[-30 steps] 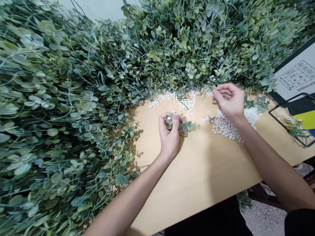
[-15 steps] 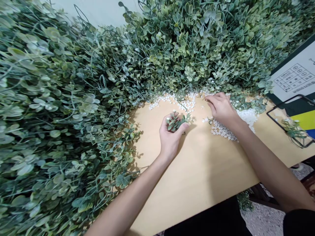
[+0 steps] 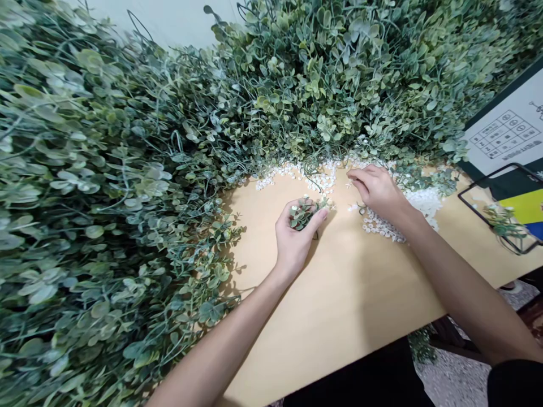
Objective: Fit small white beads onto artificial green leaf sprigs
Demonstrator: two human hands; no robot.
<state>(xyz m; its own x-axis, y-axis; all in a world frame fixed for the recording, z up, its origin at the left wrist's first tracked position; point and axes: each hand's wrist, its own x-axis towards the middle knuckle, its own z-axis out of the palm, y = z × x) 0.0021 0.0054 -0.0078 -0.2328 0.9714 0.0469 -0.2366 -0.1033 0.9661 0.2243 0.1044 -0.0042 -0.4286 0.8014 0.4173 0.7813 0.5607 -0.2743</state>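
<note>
The left hand grips a green, round-leaved, plastic-looking sprig, probably light, pliant, best held by its stem; whether the right hand pinches anything is unclear.

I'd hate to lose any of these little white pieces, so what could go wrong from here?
The right hand is right by a heap of white pieces, so a low sweep might scatter them. Others lie against the piled greenery and could get lost in it. The sprig in the left hand is close to a few loose ones and may brush them aside.
</note>
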